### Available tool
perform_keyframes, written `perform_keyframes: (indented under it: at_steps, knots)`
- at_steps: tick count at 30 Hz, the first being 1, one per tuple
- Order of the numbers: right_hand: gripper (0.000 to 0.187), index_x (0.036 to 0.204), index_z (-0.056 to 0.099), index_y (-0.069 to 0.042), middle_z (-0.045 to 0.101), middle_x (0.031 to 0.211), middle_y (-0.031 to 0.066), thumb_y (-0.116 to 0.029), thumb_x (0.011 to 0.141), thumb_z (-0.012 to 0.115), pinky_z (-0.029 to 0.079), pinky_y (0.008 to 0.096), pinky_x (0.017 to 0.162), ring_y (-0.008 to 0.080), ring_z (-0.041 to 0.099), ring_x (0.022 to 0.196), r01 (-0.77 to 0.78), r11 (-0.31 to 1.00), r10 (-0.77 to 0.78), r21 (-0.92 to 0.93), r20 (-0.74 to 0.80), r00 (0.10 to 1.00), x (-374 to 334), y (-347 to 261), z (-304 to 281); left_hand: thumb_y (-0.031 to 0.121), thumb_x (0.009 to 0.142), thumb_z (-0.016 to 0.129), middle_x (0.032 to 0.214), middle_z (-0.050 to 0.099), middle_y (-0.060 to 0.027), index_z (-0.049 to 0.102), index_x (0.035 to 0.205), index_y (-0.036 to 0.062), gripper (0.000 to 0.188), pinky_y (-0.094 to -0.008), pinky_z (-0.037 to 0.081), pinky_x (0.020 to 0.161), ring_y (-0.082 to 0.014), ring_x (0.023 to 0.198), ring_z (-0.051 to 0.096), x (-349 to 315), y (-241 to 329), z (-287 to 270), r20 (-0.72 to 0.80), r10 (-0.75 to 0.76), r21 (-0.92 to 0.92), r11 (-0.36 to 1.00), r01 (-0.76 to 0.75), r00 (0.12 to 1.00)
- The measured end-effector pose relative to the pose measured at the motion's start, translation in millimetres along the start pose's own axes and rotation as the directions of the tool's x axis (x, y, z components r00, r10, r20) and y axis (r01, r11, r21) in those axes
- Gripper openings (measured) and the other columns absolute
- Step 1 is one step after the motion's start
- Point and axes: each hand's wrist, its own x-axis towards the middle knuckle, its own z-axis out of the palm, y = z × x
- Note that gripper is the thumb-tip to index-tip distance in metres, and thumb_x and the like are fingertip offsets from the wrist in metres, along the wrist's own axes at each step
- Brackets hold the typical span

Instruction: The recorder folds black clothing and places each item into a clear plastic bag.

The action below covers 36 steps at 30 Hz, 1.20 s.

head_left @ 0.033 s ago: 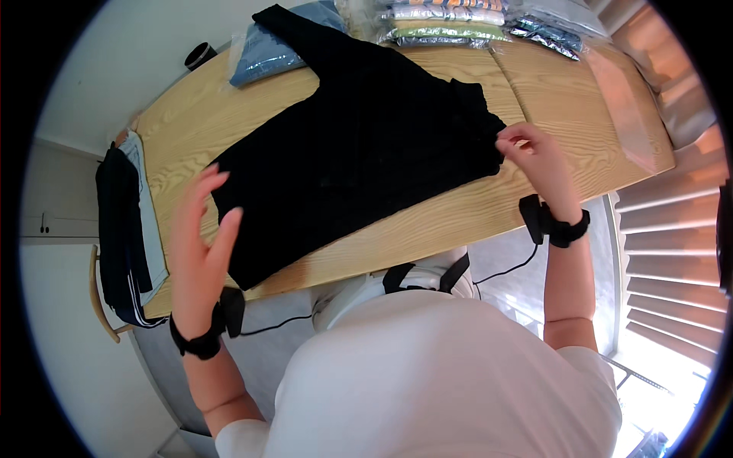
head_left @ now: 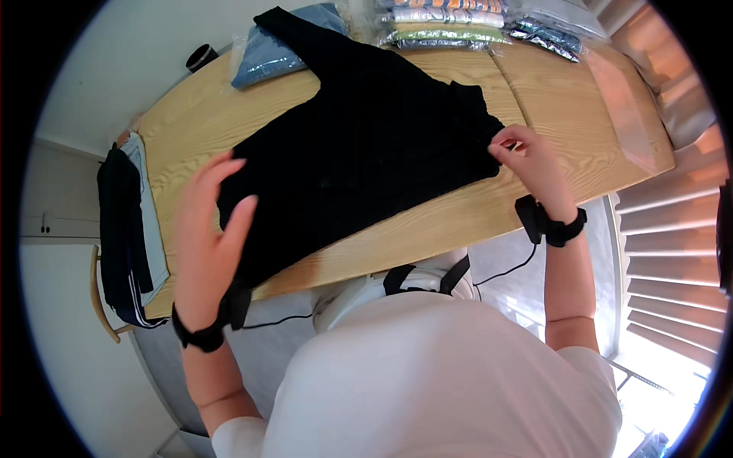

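Right grip (head_left: 534, 162): fingers curled into a small pinch, tips at the outer edge of the collar (head_left: 475, 107). They appear to touch; whether cloth is caught between thumb and fingers, cannot tell. Left grip (head_left: 205, 244): spread wide, thumb well apart from the fingers, palm turned inward, no cloth held. It stands over the hem (head_left: 235, 183); contact with the cloth, cannot tell.

Key relation: black top (head_left: 366, 137) lies flat on the bench (head_left: 427, 223), between the two grips. Long axis runs from collar at right to hem at left, sloping nearer the body at the hem end. Right grip nearer the collar, left nearer the hem. From the right grip, the body of the top lies leftward; from the left, rightward.

One sleeve (head_left: 294, 34) reaches away to the far left, across a bagged blue garment (head_left: 266, 62). Second sleeve not made out, black on black. Bagged stack (head_left: 447, 23) on the far side; dark clothing (head_left: 118, 229) at the left end.
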Motion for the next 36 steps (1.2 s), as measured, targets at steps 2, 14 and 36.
perform_keyframes:
  at_steps: [2, 14, 36]
  knots:
    - [0.017, 0.085, 0.063, -0.003, 0.062, 0.075, 0.0091, -0.014, 0.076, 0.072, 0.046, 0.0297, 0.068, 0.0205, 0.059, 0.077, 0.056, 0.989, -0.053, -0.138, 0.019, 0.998, 1, -5, 7, 0.011, 0.081, 0.066, 0.113, 0.058, -0.0125, 0.057, 0.111, 0.0048, 0.032, -0.0402, 0.042, 0.091, -0.0323, 0.106, 0.054, 26, 16, 19, -0.001, 0.133, 0.005, 0.991, -0.133, 0.991]
    - [0.024, 0.077, 0.057, -0.004, 0.057, 0.078, 0.0127, -0.016, 0.069, 0.076, 0.045, 0.0414, 0.069, 0.0321, 0.055, 0.081, 0.118, 0.898, -0.092, -0.424, 0.080, 0.993, 14, 12, 28, 0.029, 0.085, 0.062, 0.090, 0.062, -0.0191, 0.057, 0.089, -0.0032, 0.033, -0.0417, 0.051, 0.076, -0.0357, 0.091, 0.061, 88, 18, 126, 0.342, -0.130, 0.356, 0.935, -0.001, 0.931]
    - [0.029, 0.089, 0.047, -0.008, 0.052, 0.084, 0.0102, 0.001, 0.069, 0.066, 0.042, 0.0415, 0.076, 0.0341, 0.050, 0.088, 0.224, 0.906, -0.196, -0.359, 0.111, 0.974, 5, 6, 36, -0.012, 0.056, 0.059, 0.088, 0.051, -0.0117, 0.053, 0.090, 0.0044, 0.038, -0.0385, 0.042, 0.074, -0.0323, 0.087, 0.050, -90, -61, 20, 0.260, -0.072, 0.139, 0.990, 0.036, 0.963]
